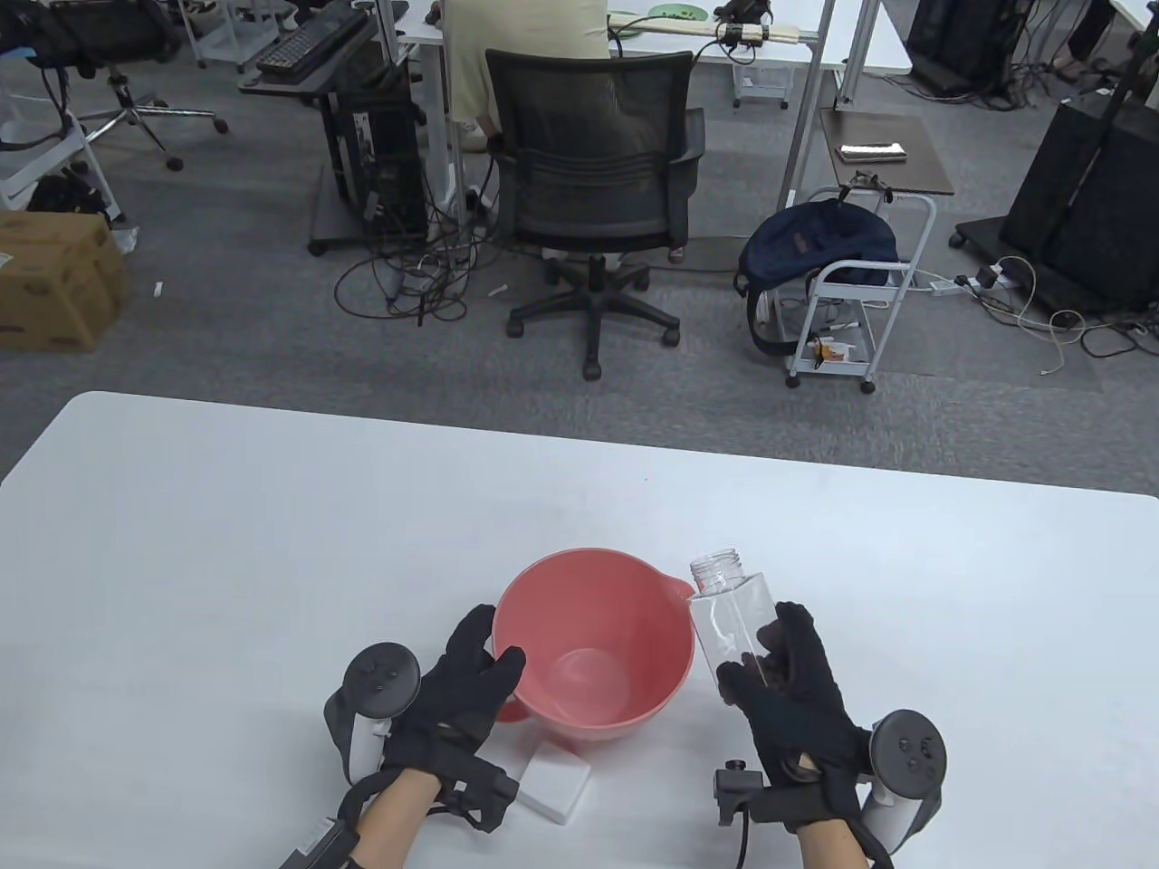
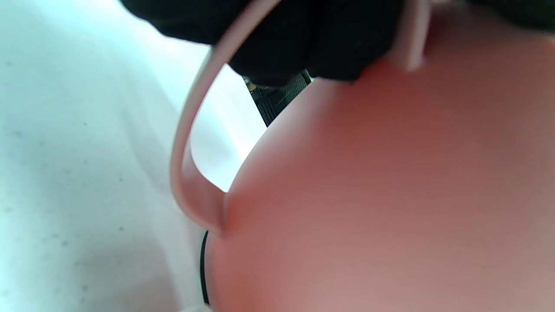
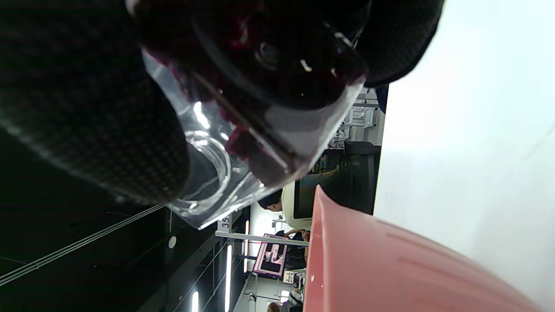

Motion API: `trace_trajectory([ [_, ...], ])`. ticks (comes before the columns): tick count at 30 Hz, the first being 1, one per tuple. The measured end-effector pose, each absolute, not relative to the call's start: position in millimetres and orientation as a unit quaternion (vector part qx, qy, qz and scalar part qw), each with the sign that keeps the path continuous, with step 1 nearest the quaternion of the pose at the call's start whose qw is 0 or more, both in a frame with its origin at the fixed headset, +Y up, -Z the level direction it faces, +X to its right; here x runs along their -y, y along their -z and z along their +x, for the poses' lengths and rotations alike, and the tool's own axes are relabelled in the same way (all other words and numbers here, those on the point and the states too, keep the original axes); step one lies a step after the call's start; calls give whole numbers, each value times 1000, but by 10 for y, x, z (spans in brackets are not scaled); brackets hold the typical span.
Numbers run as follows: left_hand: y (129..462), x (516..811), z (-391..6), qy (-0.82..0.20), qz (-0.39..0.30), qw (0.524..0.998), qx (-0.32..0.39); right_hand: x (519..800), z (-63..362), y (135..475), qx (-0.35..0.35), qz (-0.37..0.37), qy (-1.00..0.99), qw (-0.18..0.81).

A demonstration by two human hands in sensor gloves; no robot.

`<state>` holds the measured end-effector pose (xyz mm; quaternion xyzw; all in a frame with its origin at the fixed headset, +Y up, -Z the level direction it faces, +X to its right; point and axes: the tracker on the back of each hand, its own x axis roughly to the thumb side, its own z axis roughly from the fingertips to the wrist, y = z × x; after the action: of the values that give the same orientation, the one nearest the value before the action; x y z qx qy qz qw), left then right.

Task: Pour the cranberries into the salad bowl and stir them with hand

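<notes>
cranberries (image 3: 243, 143) lie at the base of one clear bottle (image 1: 738, 625), its long axis near upright, open neck up and leaning toward the one pink bowl (image 1: 593, 647) just left; right hand (image 1: 797, 701) grips the bottle, left hand (image 1: 462, 692) grips the bowl's handle; bare table (image 1: 226, 543) all round.

Bright even light, wrist views blurred

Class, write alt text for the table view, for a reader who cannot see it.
A gloved right hand holds an uncapped clear bottle beside a pink bowl on a white table, while the left hand grips the bowl's near rim. The bowl looks empty. Behind is an office with a black chair.
</notes>
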<state>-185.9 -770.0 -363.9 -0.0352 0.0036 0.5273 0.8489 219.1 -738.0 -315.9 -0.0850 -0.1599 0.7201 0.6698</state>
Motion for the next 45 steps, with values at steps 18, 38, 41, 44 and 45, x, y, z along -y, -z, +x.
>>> trace_trajectory([
  [18,3653,7689,-1863,-527,-47,848,-2,7266,1983,3106,172,-12,-765,621],
  [38,3664,7675,-1867,-529,-59,847,1,7310,1905,3124,135,21,-722,678],
  [41,3667,7665,-1863,-527,-60,847,1,7257,1914,3094,183,9,-773,607],
  [44,3666,7667,-1865,-527,-61,848,1,7256,1879,3094,151,39,-720,676],
  [45,3666,7667,-1865,-528,-61,847,1,7231,1864,3077,171,33,-726,665],
])
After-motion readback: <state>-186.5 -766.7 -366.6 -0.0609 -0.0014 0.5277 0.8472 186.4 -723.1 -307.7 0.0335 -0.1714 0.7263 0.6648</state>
